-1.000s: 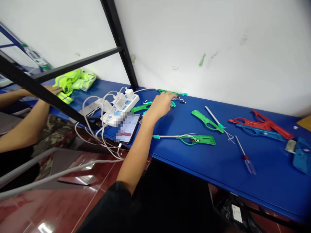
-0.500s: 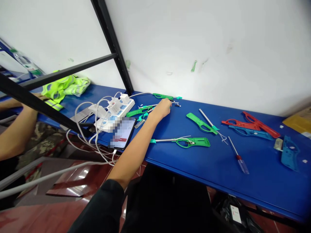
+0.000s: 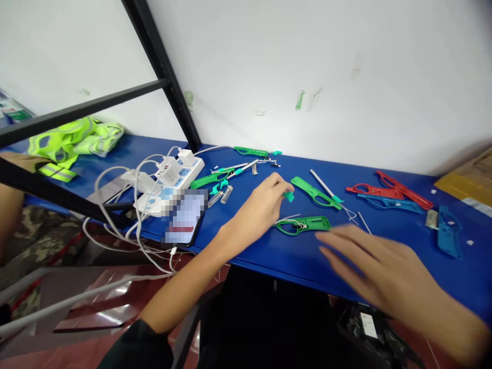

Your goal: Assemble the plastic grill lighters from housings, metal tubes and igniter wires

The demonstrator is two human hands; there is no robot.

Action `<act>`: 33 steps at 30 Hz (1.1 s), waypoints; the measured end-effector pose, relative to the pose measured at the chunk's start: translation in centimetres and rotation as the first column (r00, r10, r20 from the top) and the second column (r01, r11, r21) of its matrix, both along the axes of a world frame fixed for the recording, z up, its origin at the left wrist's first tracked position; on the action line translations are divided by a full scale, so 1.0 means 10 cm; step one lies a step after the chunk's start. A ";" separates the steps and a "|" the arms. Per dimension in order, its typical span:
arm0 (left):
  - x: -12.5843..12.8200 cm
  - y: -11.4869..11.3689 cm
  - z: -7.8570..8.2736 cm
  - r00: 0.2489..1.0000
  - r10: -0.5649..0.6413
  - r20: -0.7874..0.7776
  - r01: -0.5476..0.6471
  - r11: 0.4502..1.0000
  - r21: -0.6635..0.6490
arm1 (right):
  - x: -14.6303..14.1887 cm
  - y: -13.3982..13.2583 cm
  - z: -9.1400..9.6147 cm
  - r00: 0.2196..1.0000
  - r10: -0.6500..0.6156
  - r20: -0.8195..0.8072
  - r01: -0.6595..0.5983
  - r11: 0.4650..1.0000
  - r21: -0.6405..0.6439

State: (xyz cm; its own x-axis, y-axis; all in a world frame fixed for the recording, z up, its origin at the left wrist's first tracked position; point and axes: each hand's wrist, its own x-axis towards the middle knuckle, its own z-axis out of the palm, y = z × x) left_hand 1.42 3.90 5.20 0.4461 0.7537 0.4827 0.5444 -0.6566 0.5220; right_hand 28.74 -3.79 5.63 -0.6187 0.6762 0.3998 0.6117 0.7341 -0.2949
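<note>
My left hand [image 3: 267, 197] pinches a small teal plastic piece [image 3: 289, 196] above the blue table. Below it lies a green lighter casing half [image 3: 319, 224] with a white wire and small black part inside; its metal tube is mostly hidden by my left hand. My right hand [image 3: 378, 261], blurred, reaches in from the right with fingers stretched out and nothing visible in them. It covers most of the screwdriver, leaving only the shaft [image 3: 364, 223]. Another green casing half [image 3: 313, 193] lies beside a metal tube [image 3: 322, 184] with a teal end and loose wires.
Red casing halves [image 3: 407, 192] and blue ones [image 3: 449, 233] lie to the right. A power strip [image 3: 179, 184] with white chargers and cables stands left, beside a phone [image 3: 186, 218]. Green casings, tubes and clear tanks [image 3: 226, 195] lie nearby. A black rack post [image 3: 177, 102] rises behind.
My left hand has come back from the far parts toward me and right, now with the teal piece in its fingers. My right hand has entered from the right, over the screwdriver.
</note>
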 end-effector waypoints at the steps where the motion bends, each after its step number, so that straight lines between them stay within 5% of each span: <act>1: -0.01 -0.14 0.00 1.000 -0.019 0.023 0.020 0.999 -0.029 | 0.00 0.13 -0.01 0.999 0.032 0.042 -0.031 0.999 -0.014; 5: -0.03 -0.42 -0.07 0.991 -0.084 0.105 0.103 0.976 -0.193 | 0.00 0.70 -0.18 0.985 0.152 0.083 -0.138 0.978 -0.153; 8: -0.01 -0.47 -0.17 0.982 -0.027 0.187 0.068 0.974 -0.214 | -0.04 0.87 -0.32 0.975 0.211 0.066 -0.193 0.958 -0.211; 11: 0.02 -0.53 -0.29 0.984 0.003 0.178 0.027 0.986 -0.162 | -0.07 0.83 -0.38 0.975 0.219 0.028 -0.207 0.949 -0.239; 14: 0.03 -0.62 -0.39 0.966 0.155 0.207 -0.139 0.986 -0.088 | -0.07 0.77 -0.40 0.979 0.203 -0.031 -0.204 0.947 -0.247; 17: 0.07 -0.67 -0.48 0.939 0.218 0.266 -0.179 0.970 -0.164 | -0.06 0.77 -0.42 0.979 0.199 -0.043 -0.203 0.958 -0.201; 22: 0.11 -0.63 -0.62 0.940 0.164 0.301 -0.086 0.963 -0.257 | -0.07 0.79 -0.50 0.977 0.207 -0.055 -0.212 0.969 -0.126; 29: 0.06 -0.61 -0.57 0.995 0.096 0.001 -0.096 0.990 0.105 | -0.08 0.77 -0.50 0.988 0.144 -0.050 -0.148 0.986 -0.082; 33: 0.08 -0.61 -0.57 0.994 0.110 0.011 -0.111 0.994 0.019 | -0.06 0.77 -0.49 0.988 0.143 -0.054 -0.147 0.985 -0.086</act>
State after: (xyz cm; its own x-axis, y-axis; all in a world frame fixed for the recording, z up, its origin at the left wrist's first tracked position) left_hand 2.19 -2.23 -0.49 0.3556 0.7886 0.5016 0.6089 -0.6027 0.5158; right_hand 28.13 3.86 0.71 -0.6946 0.6151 0.3729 0.4848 0.7833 -0.3891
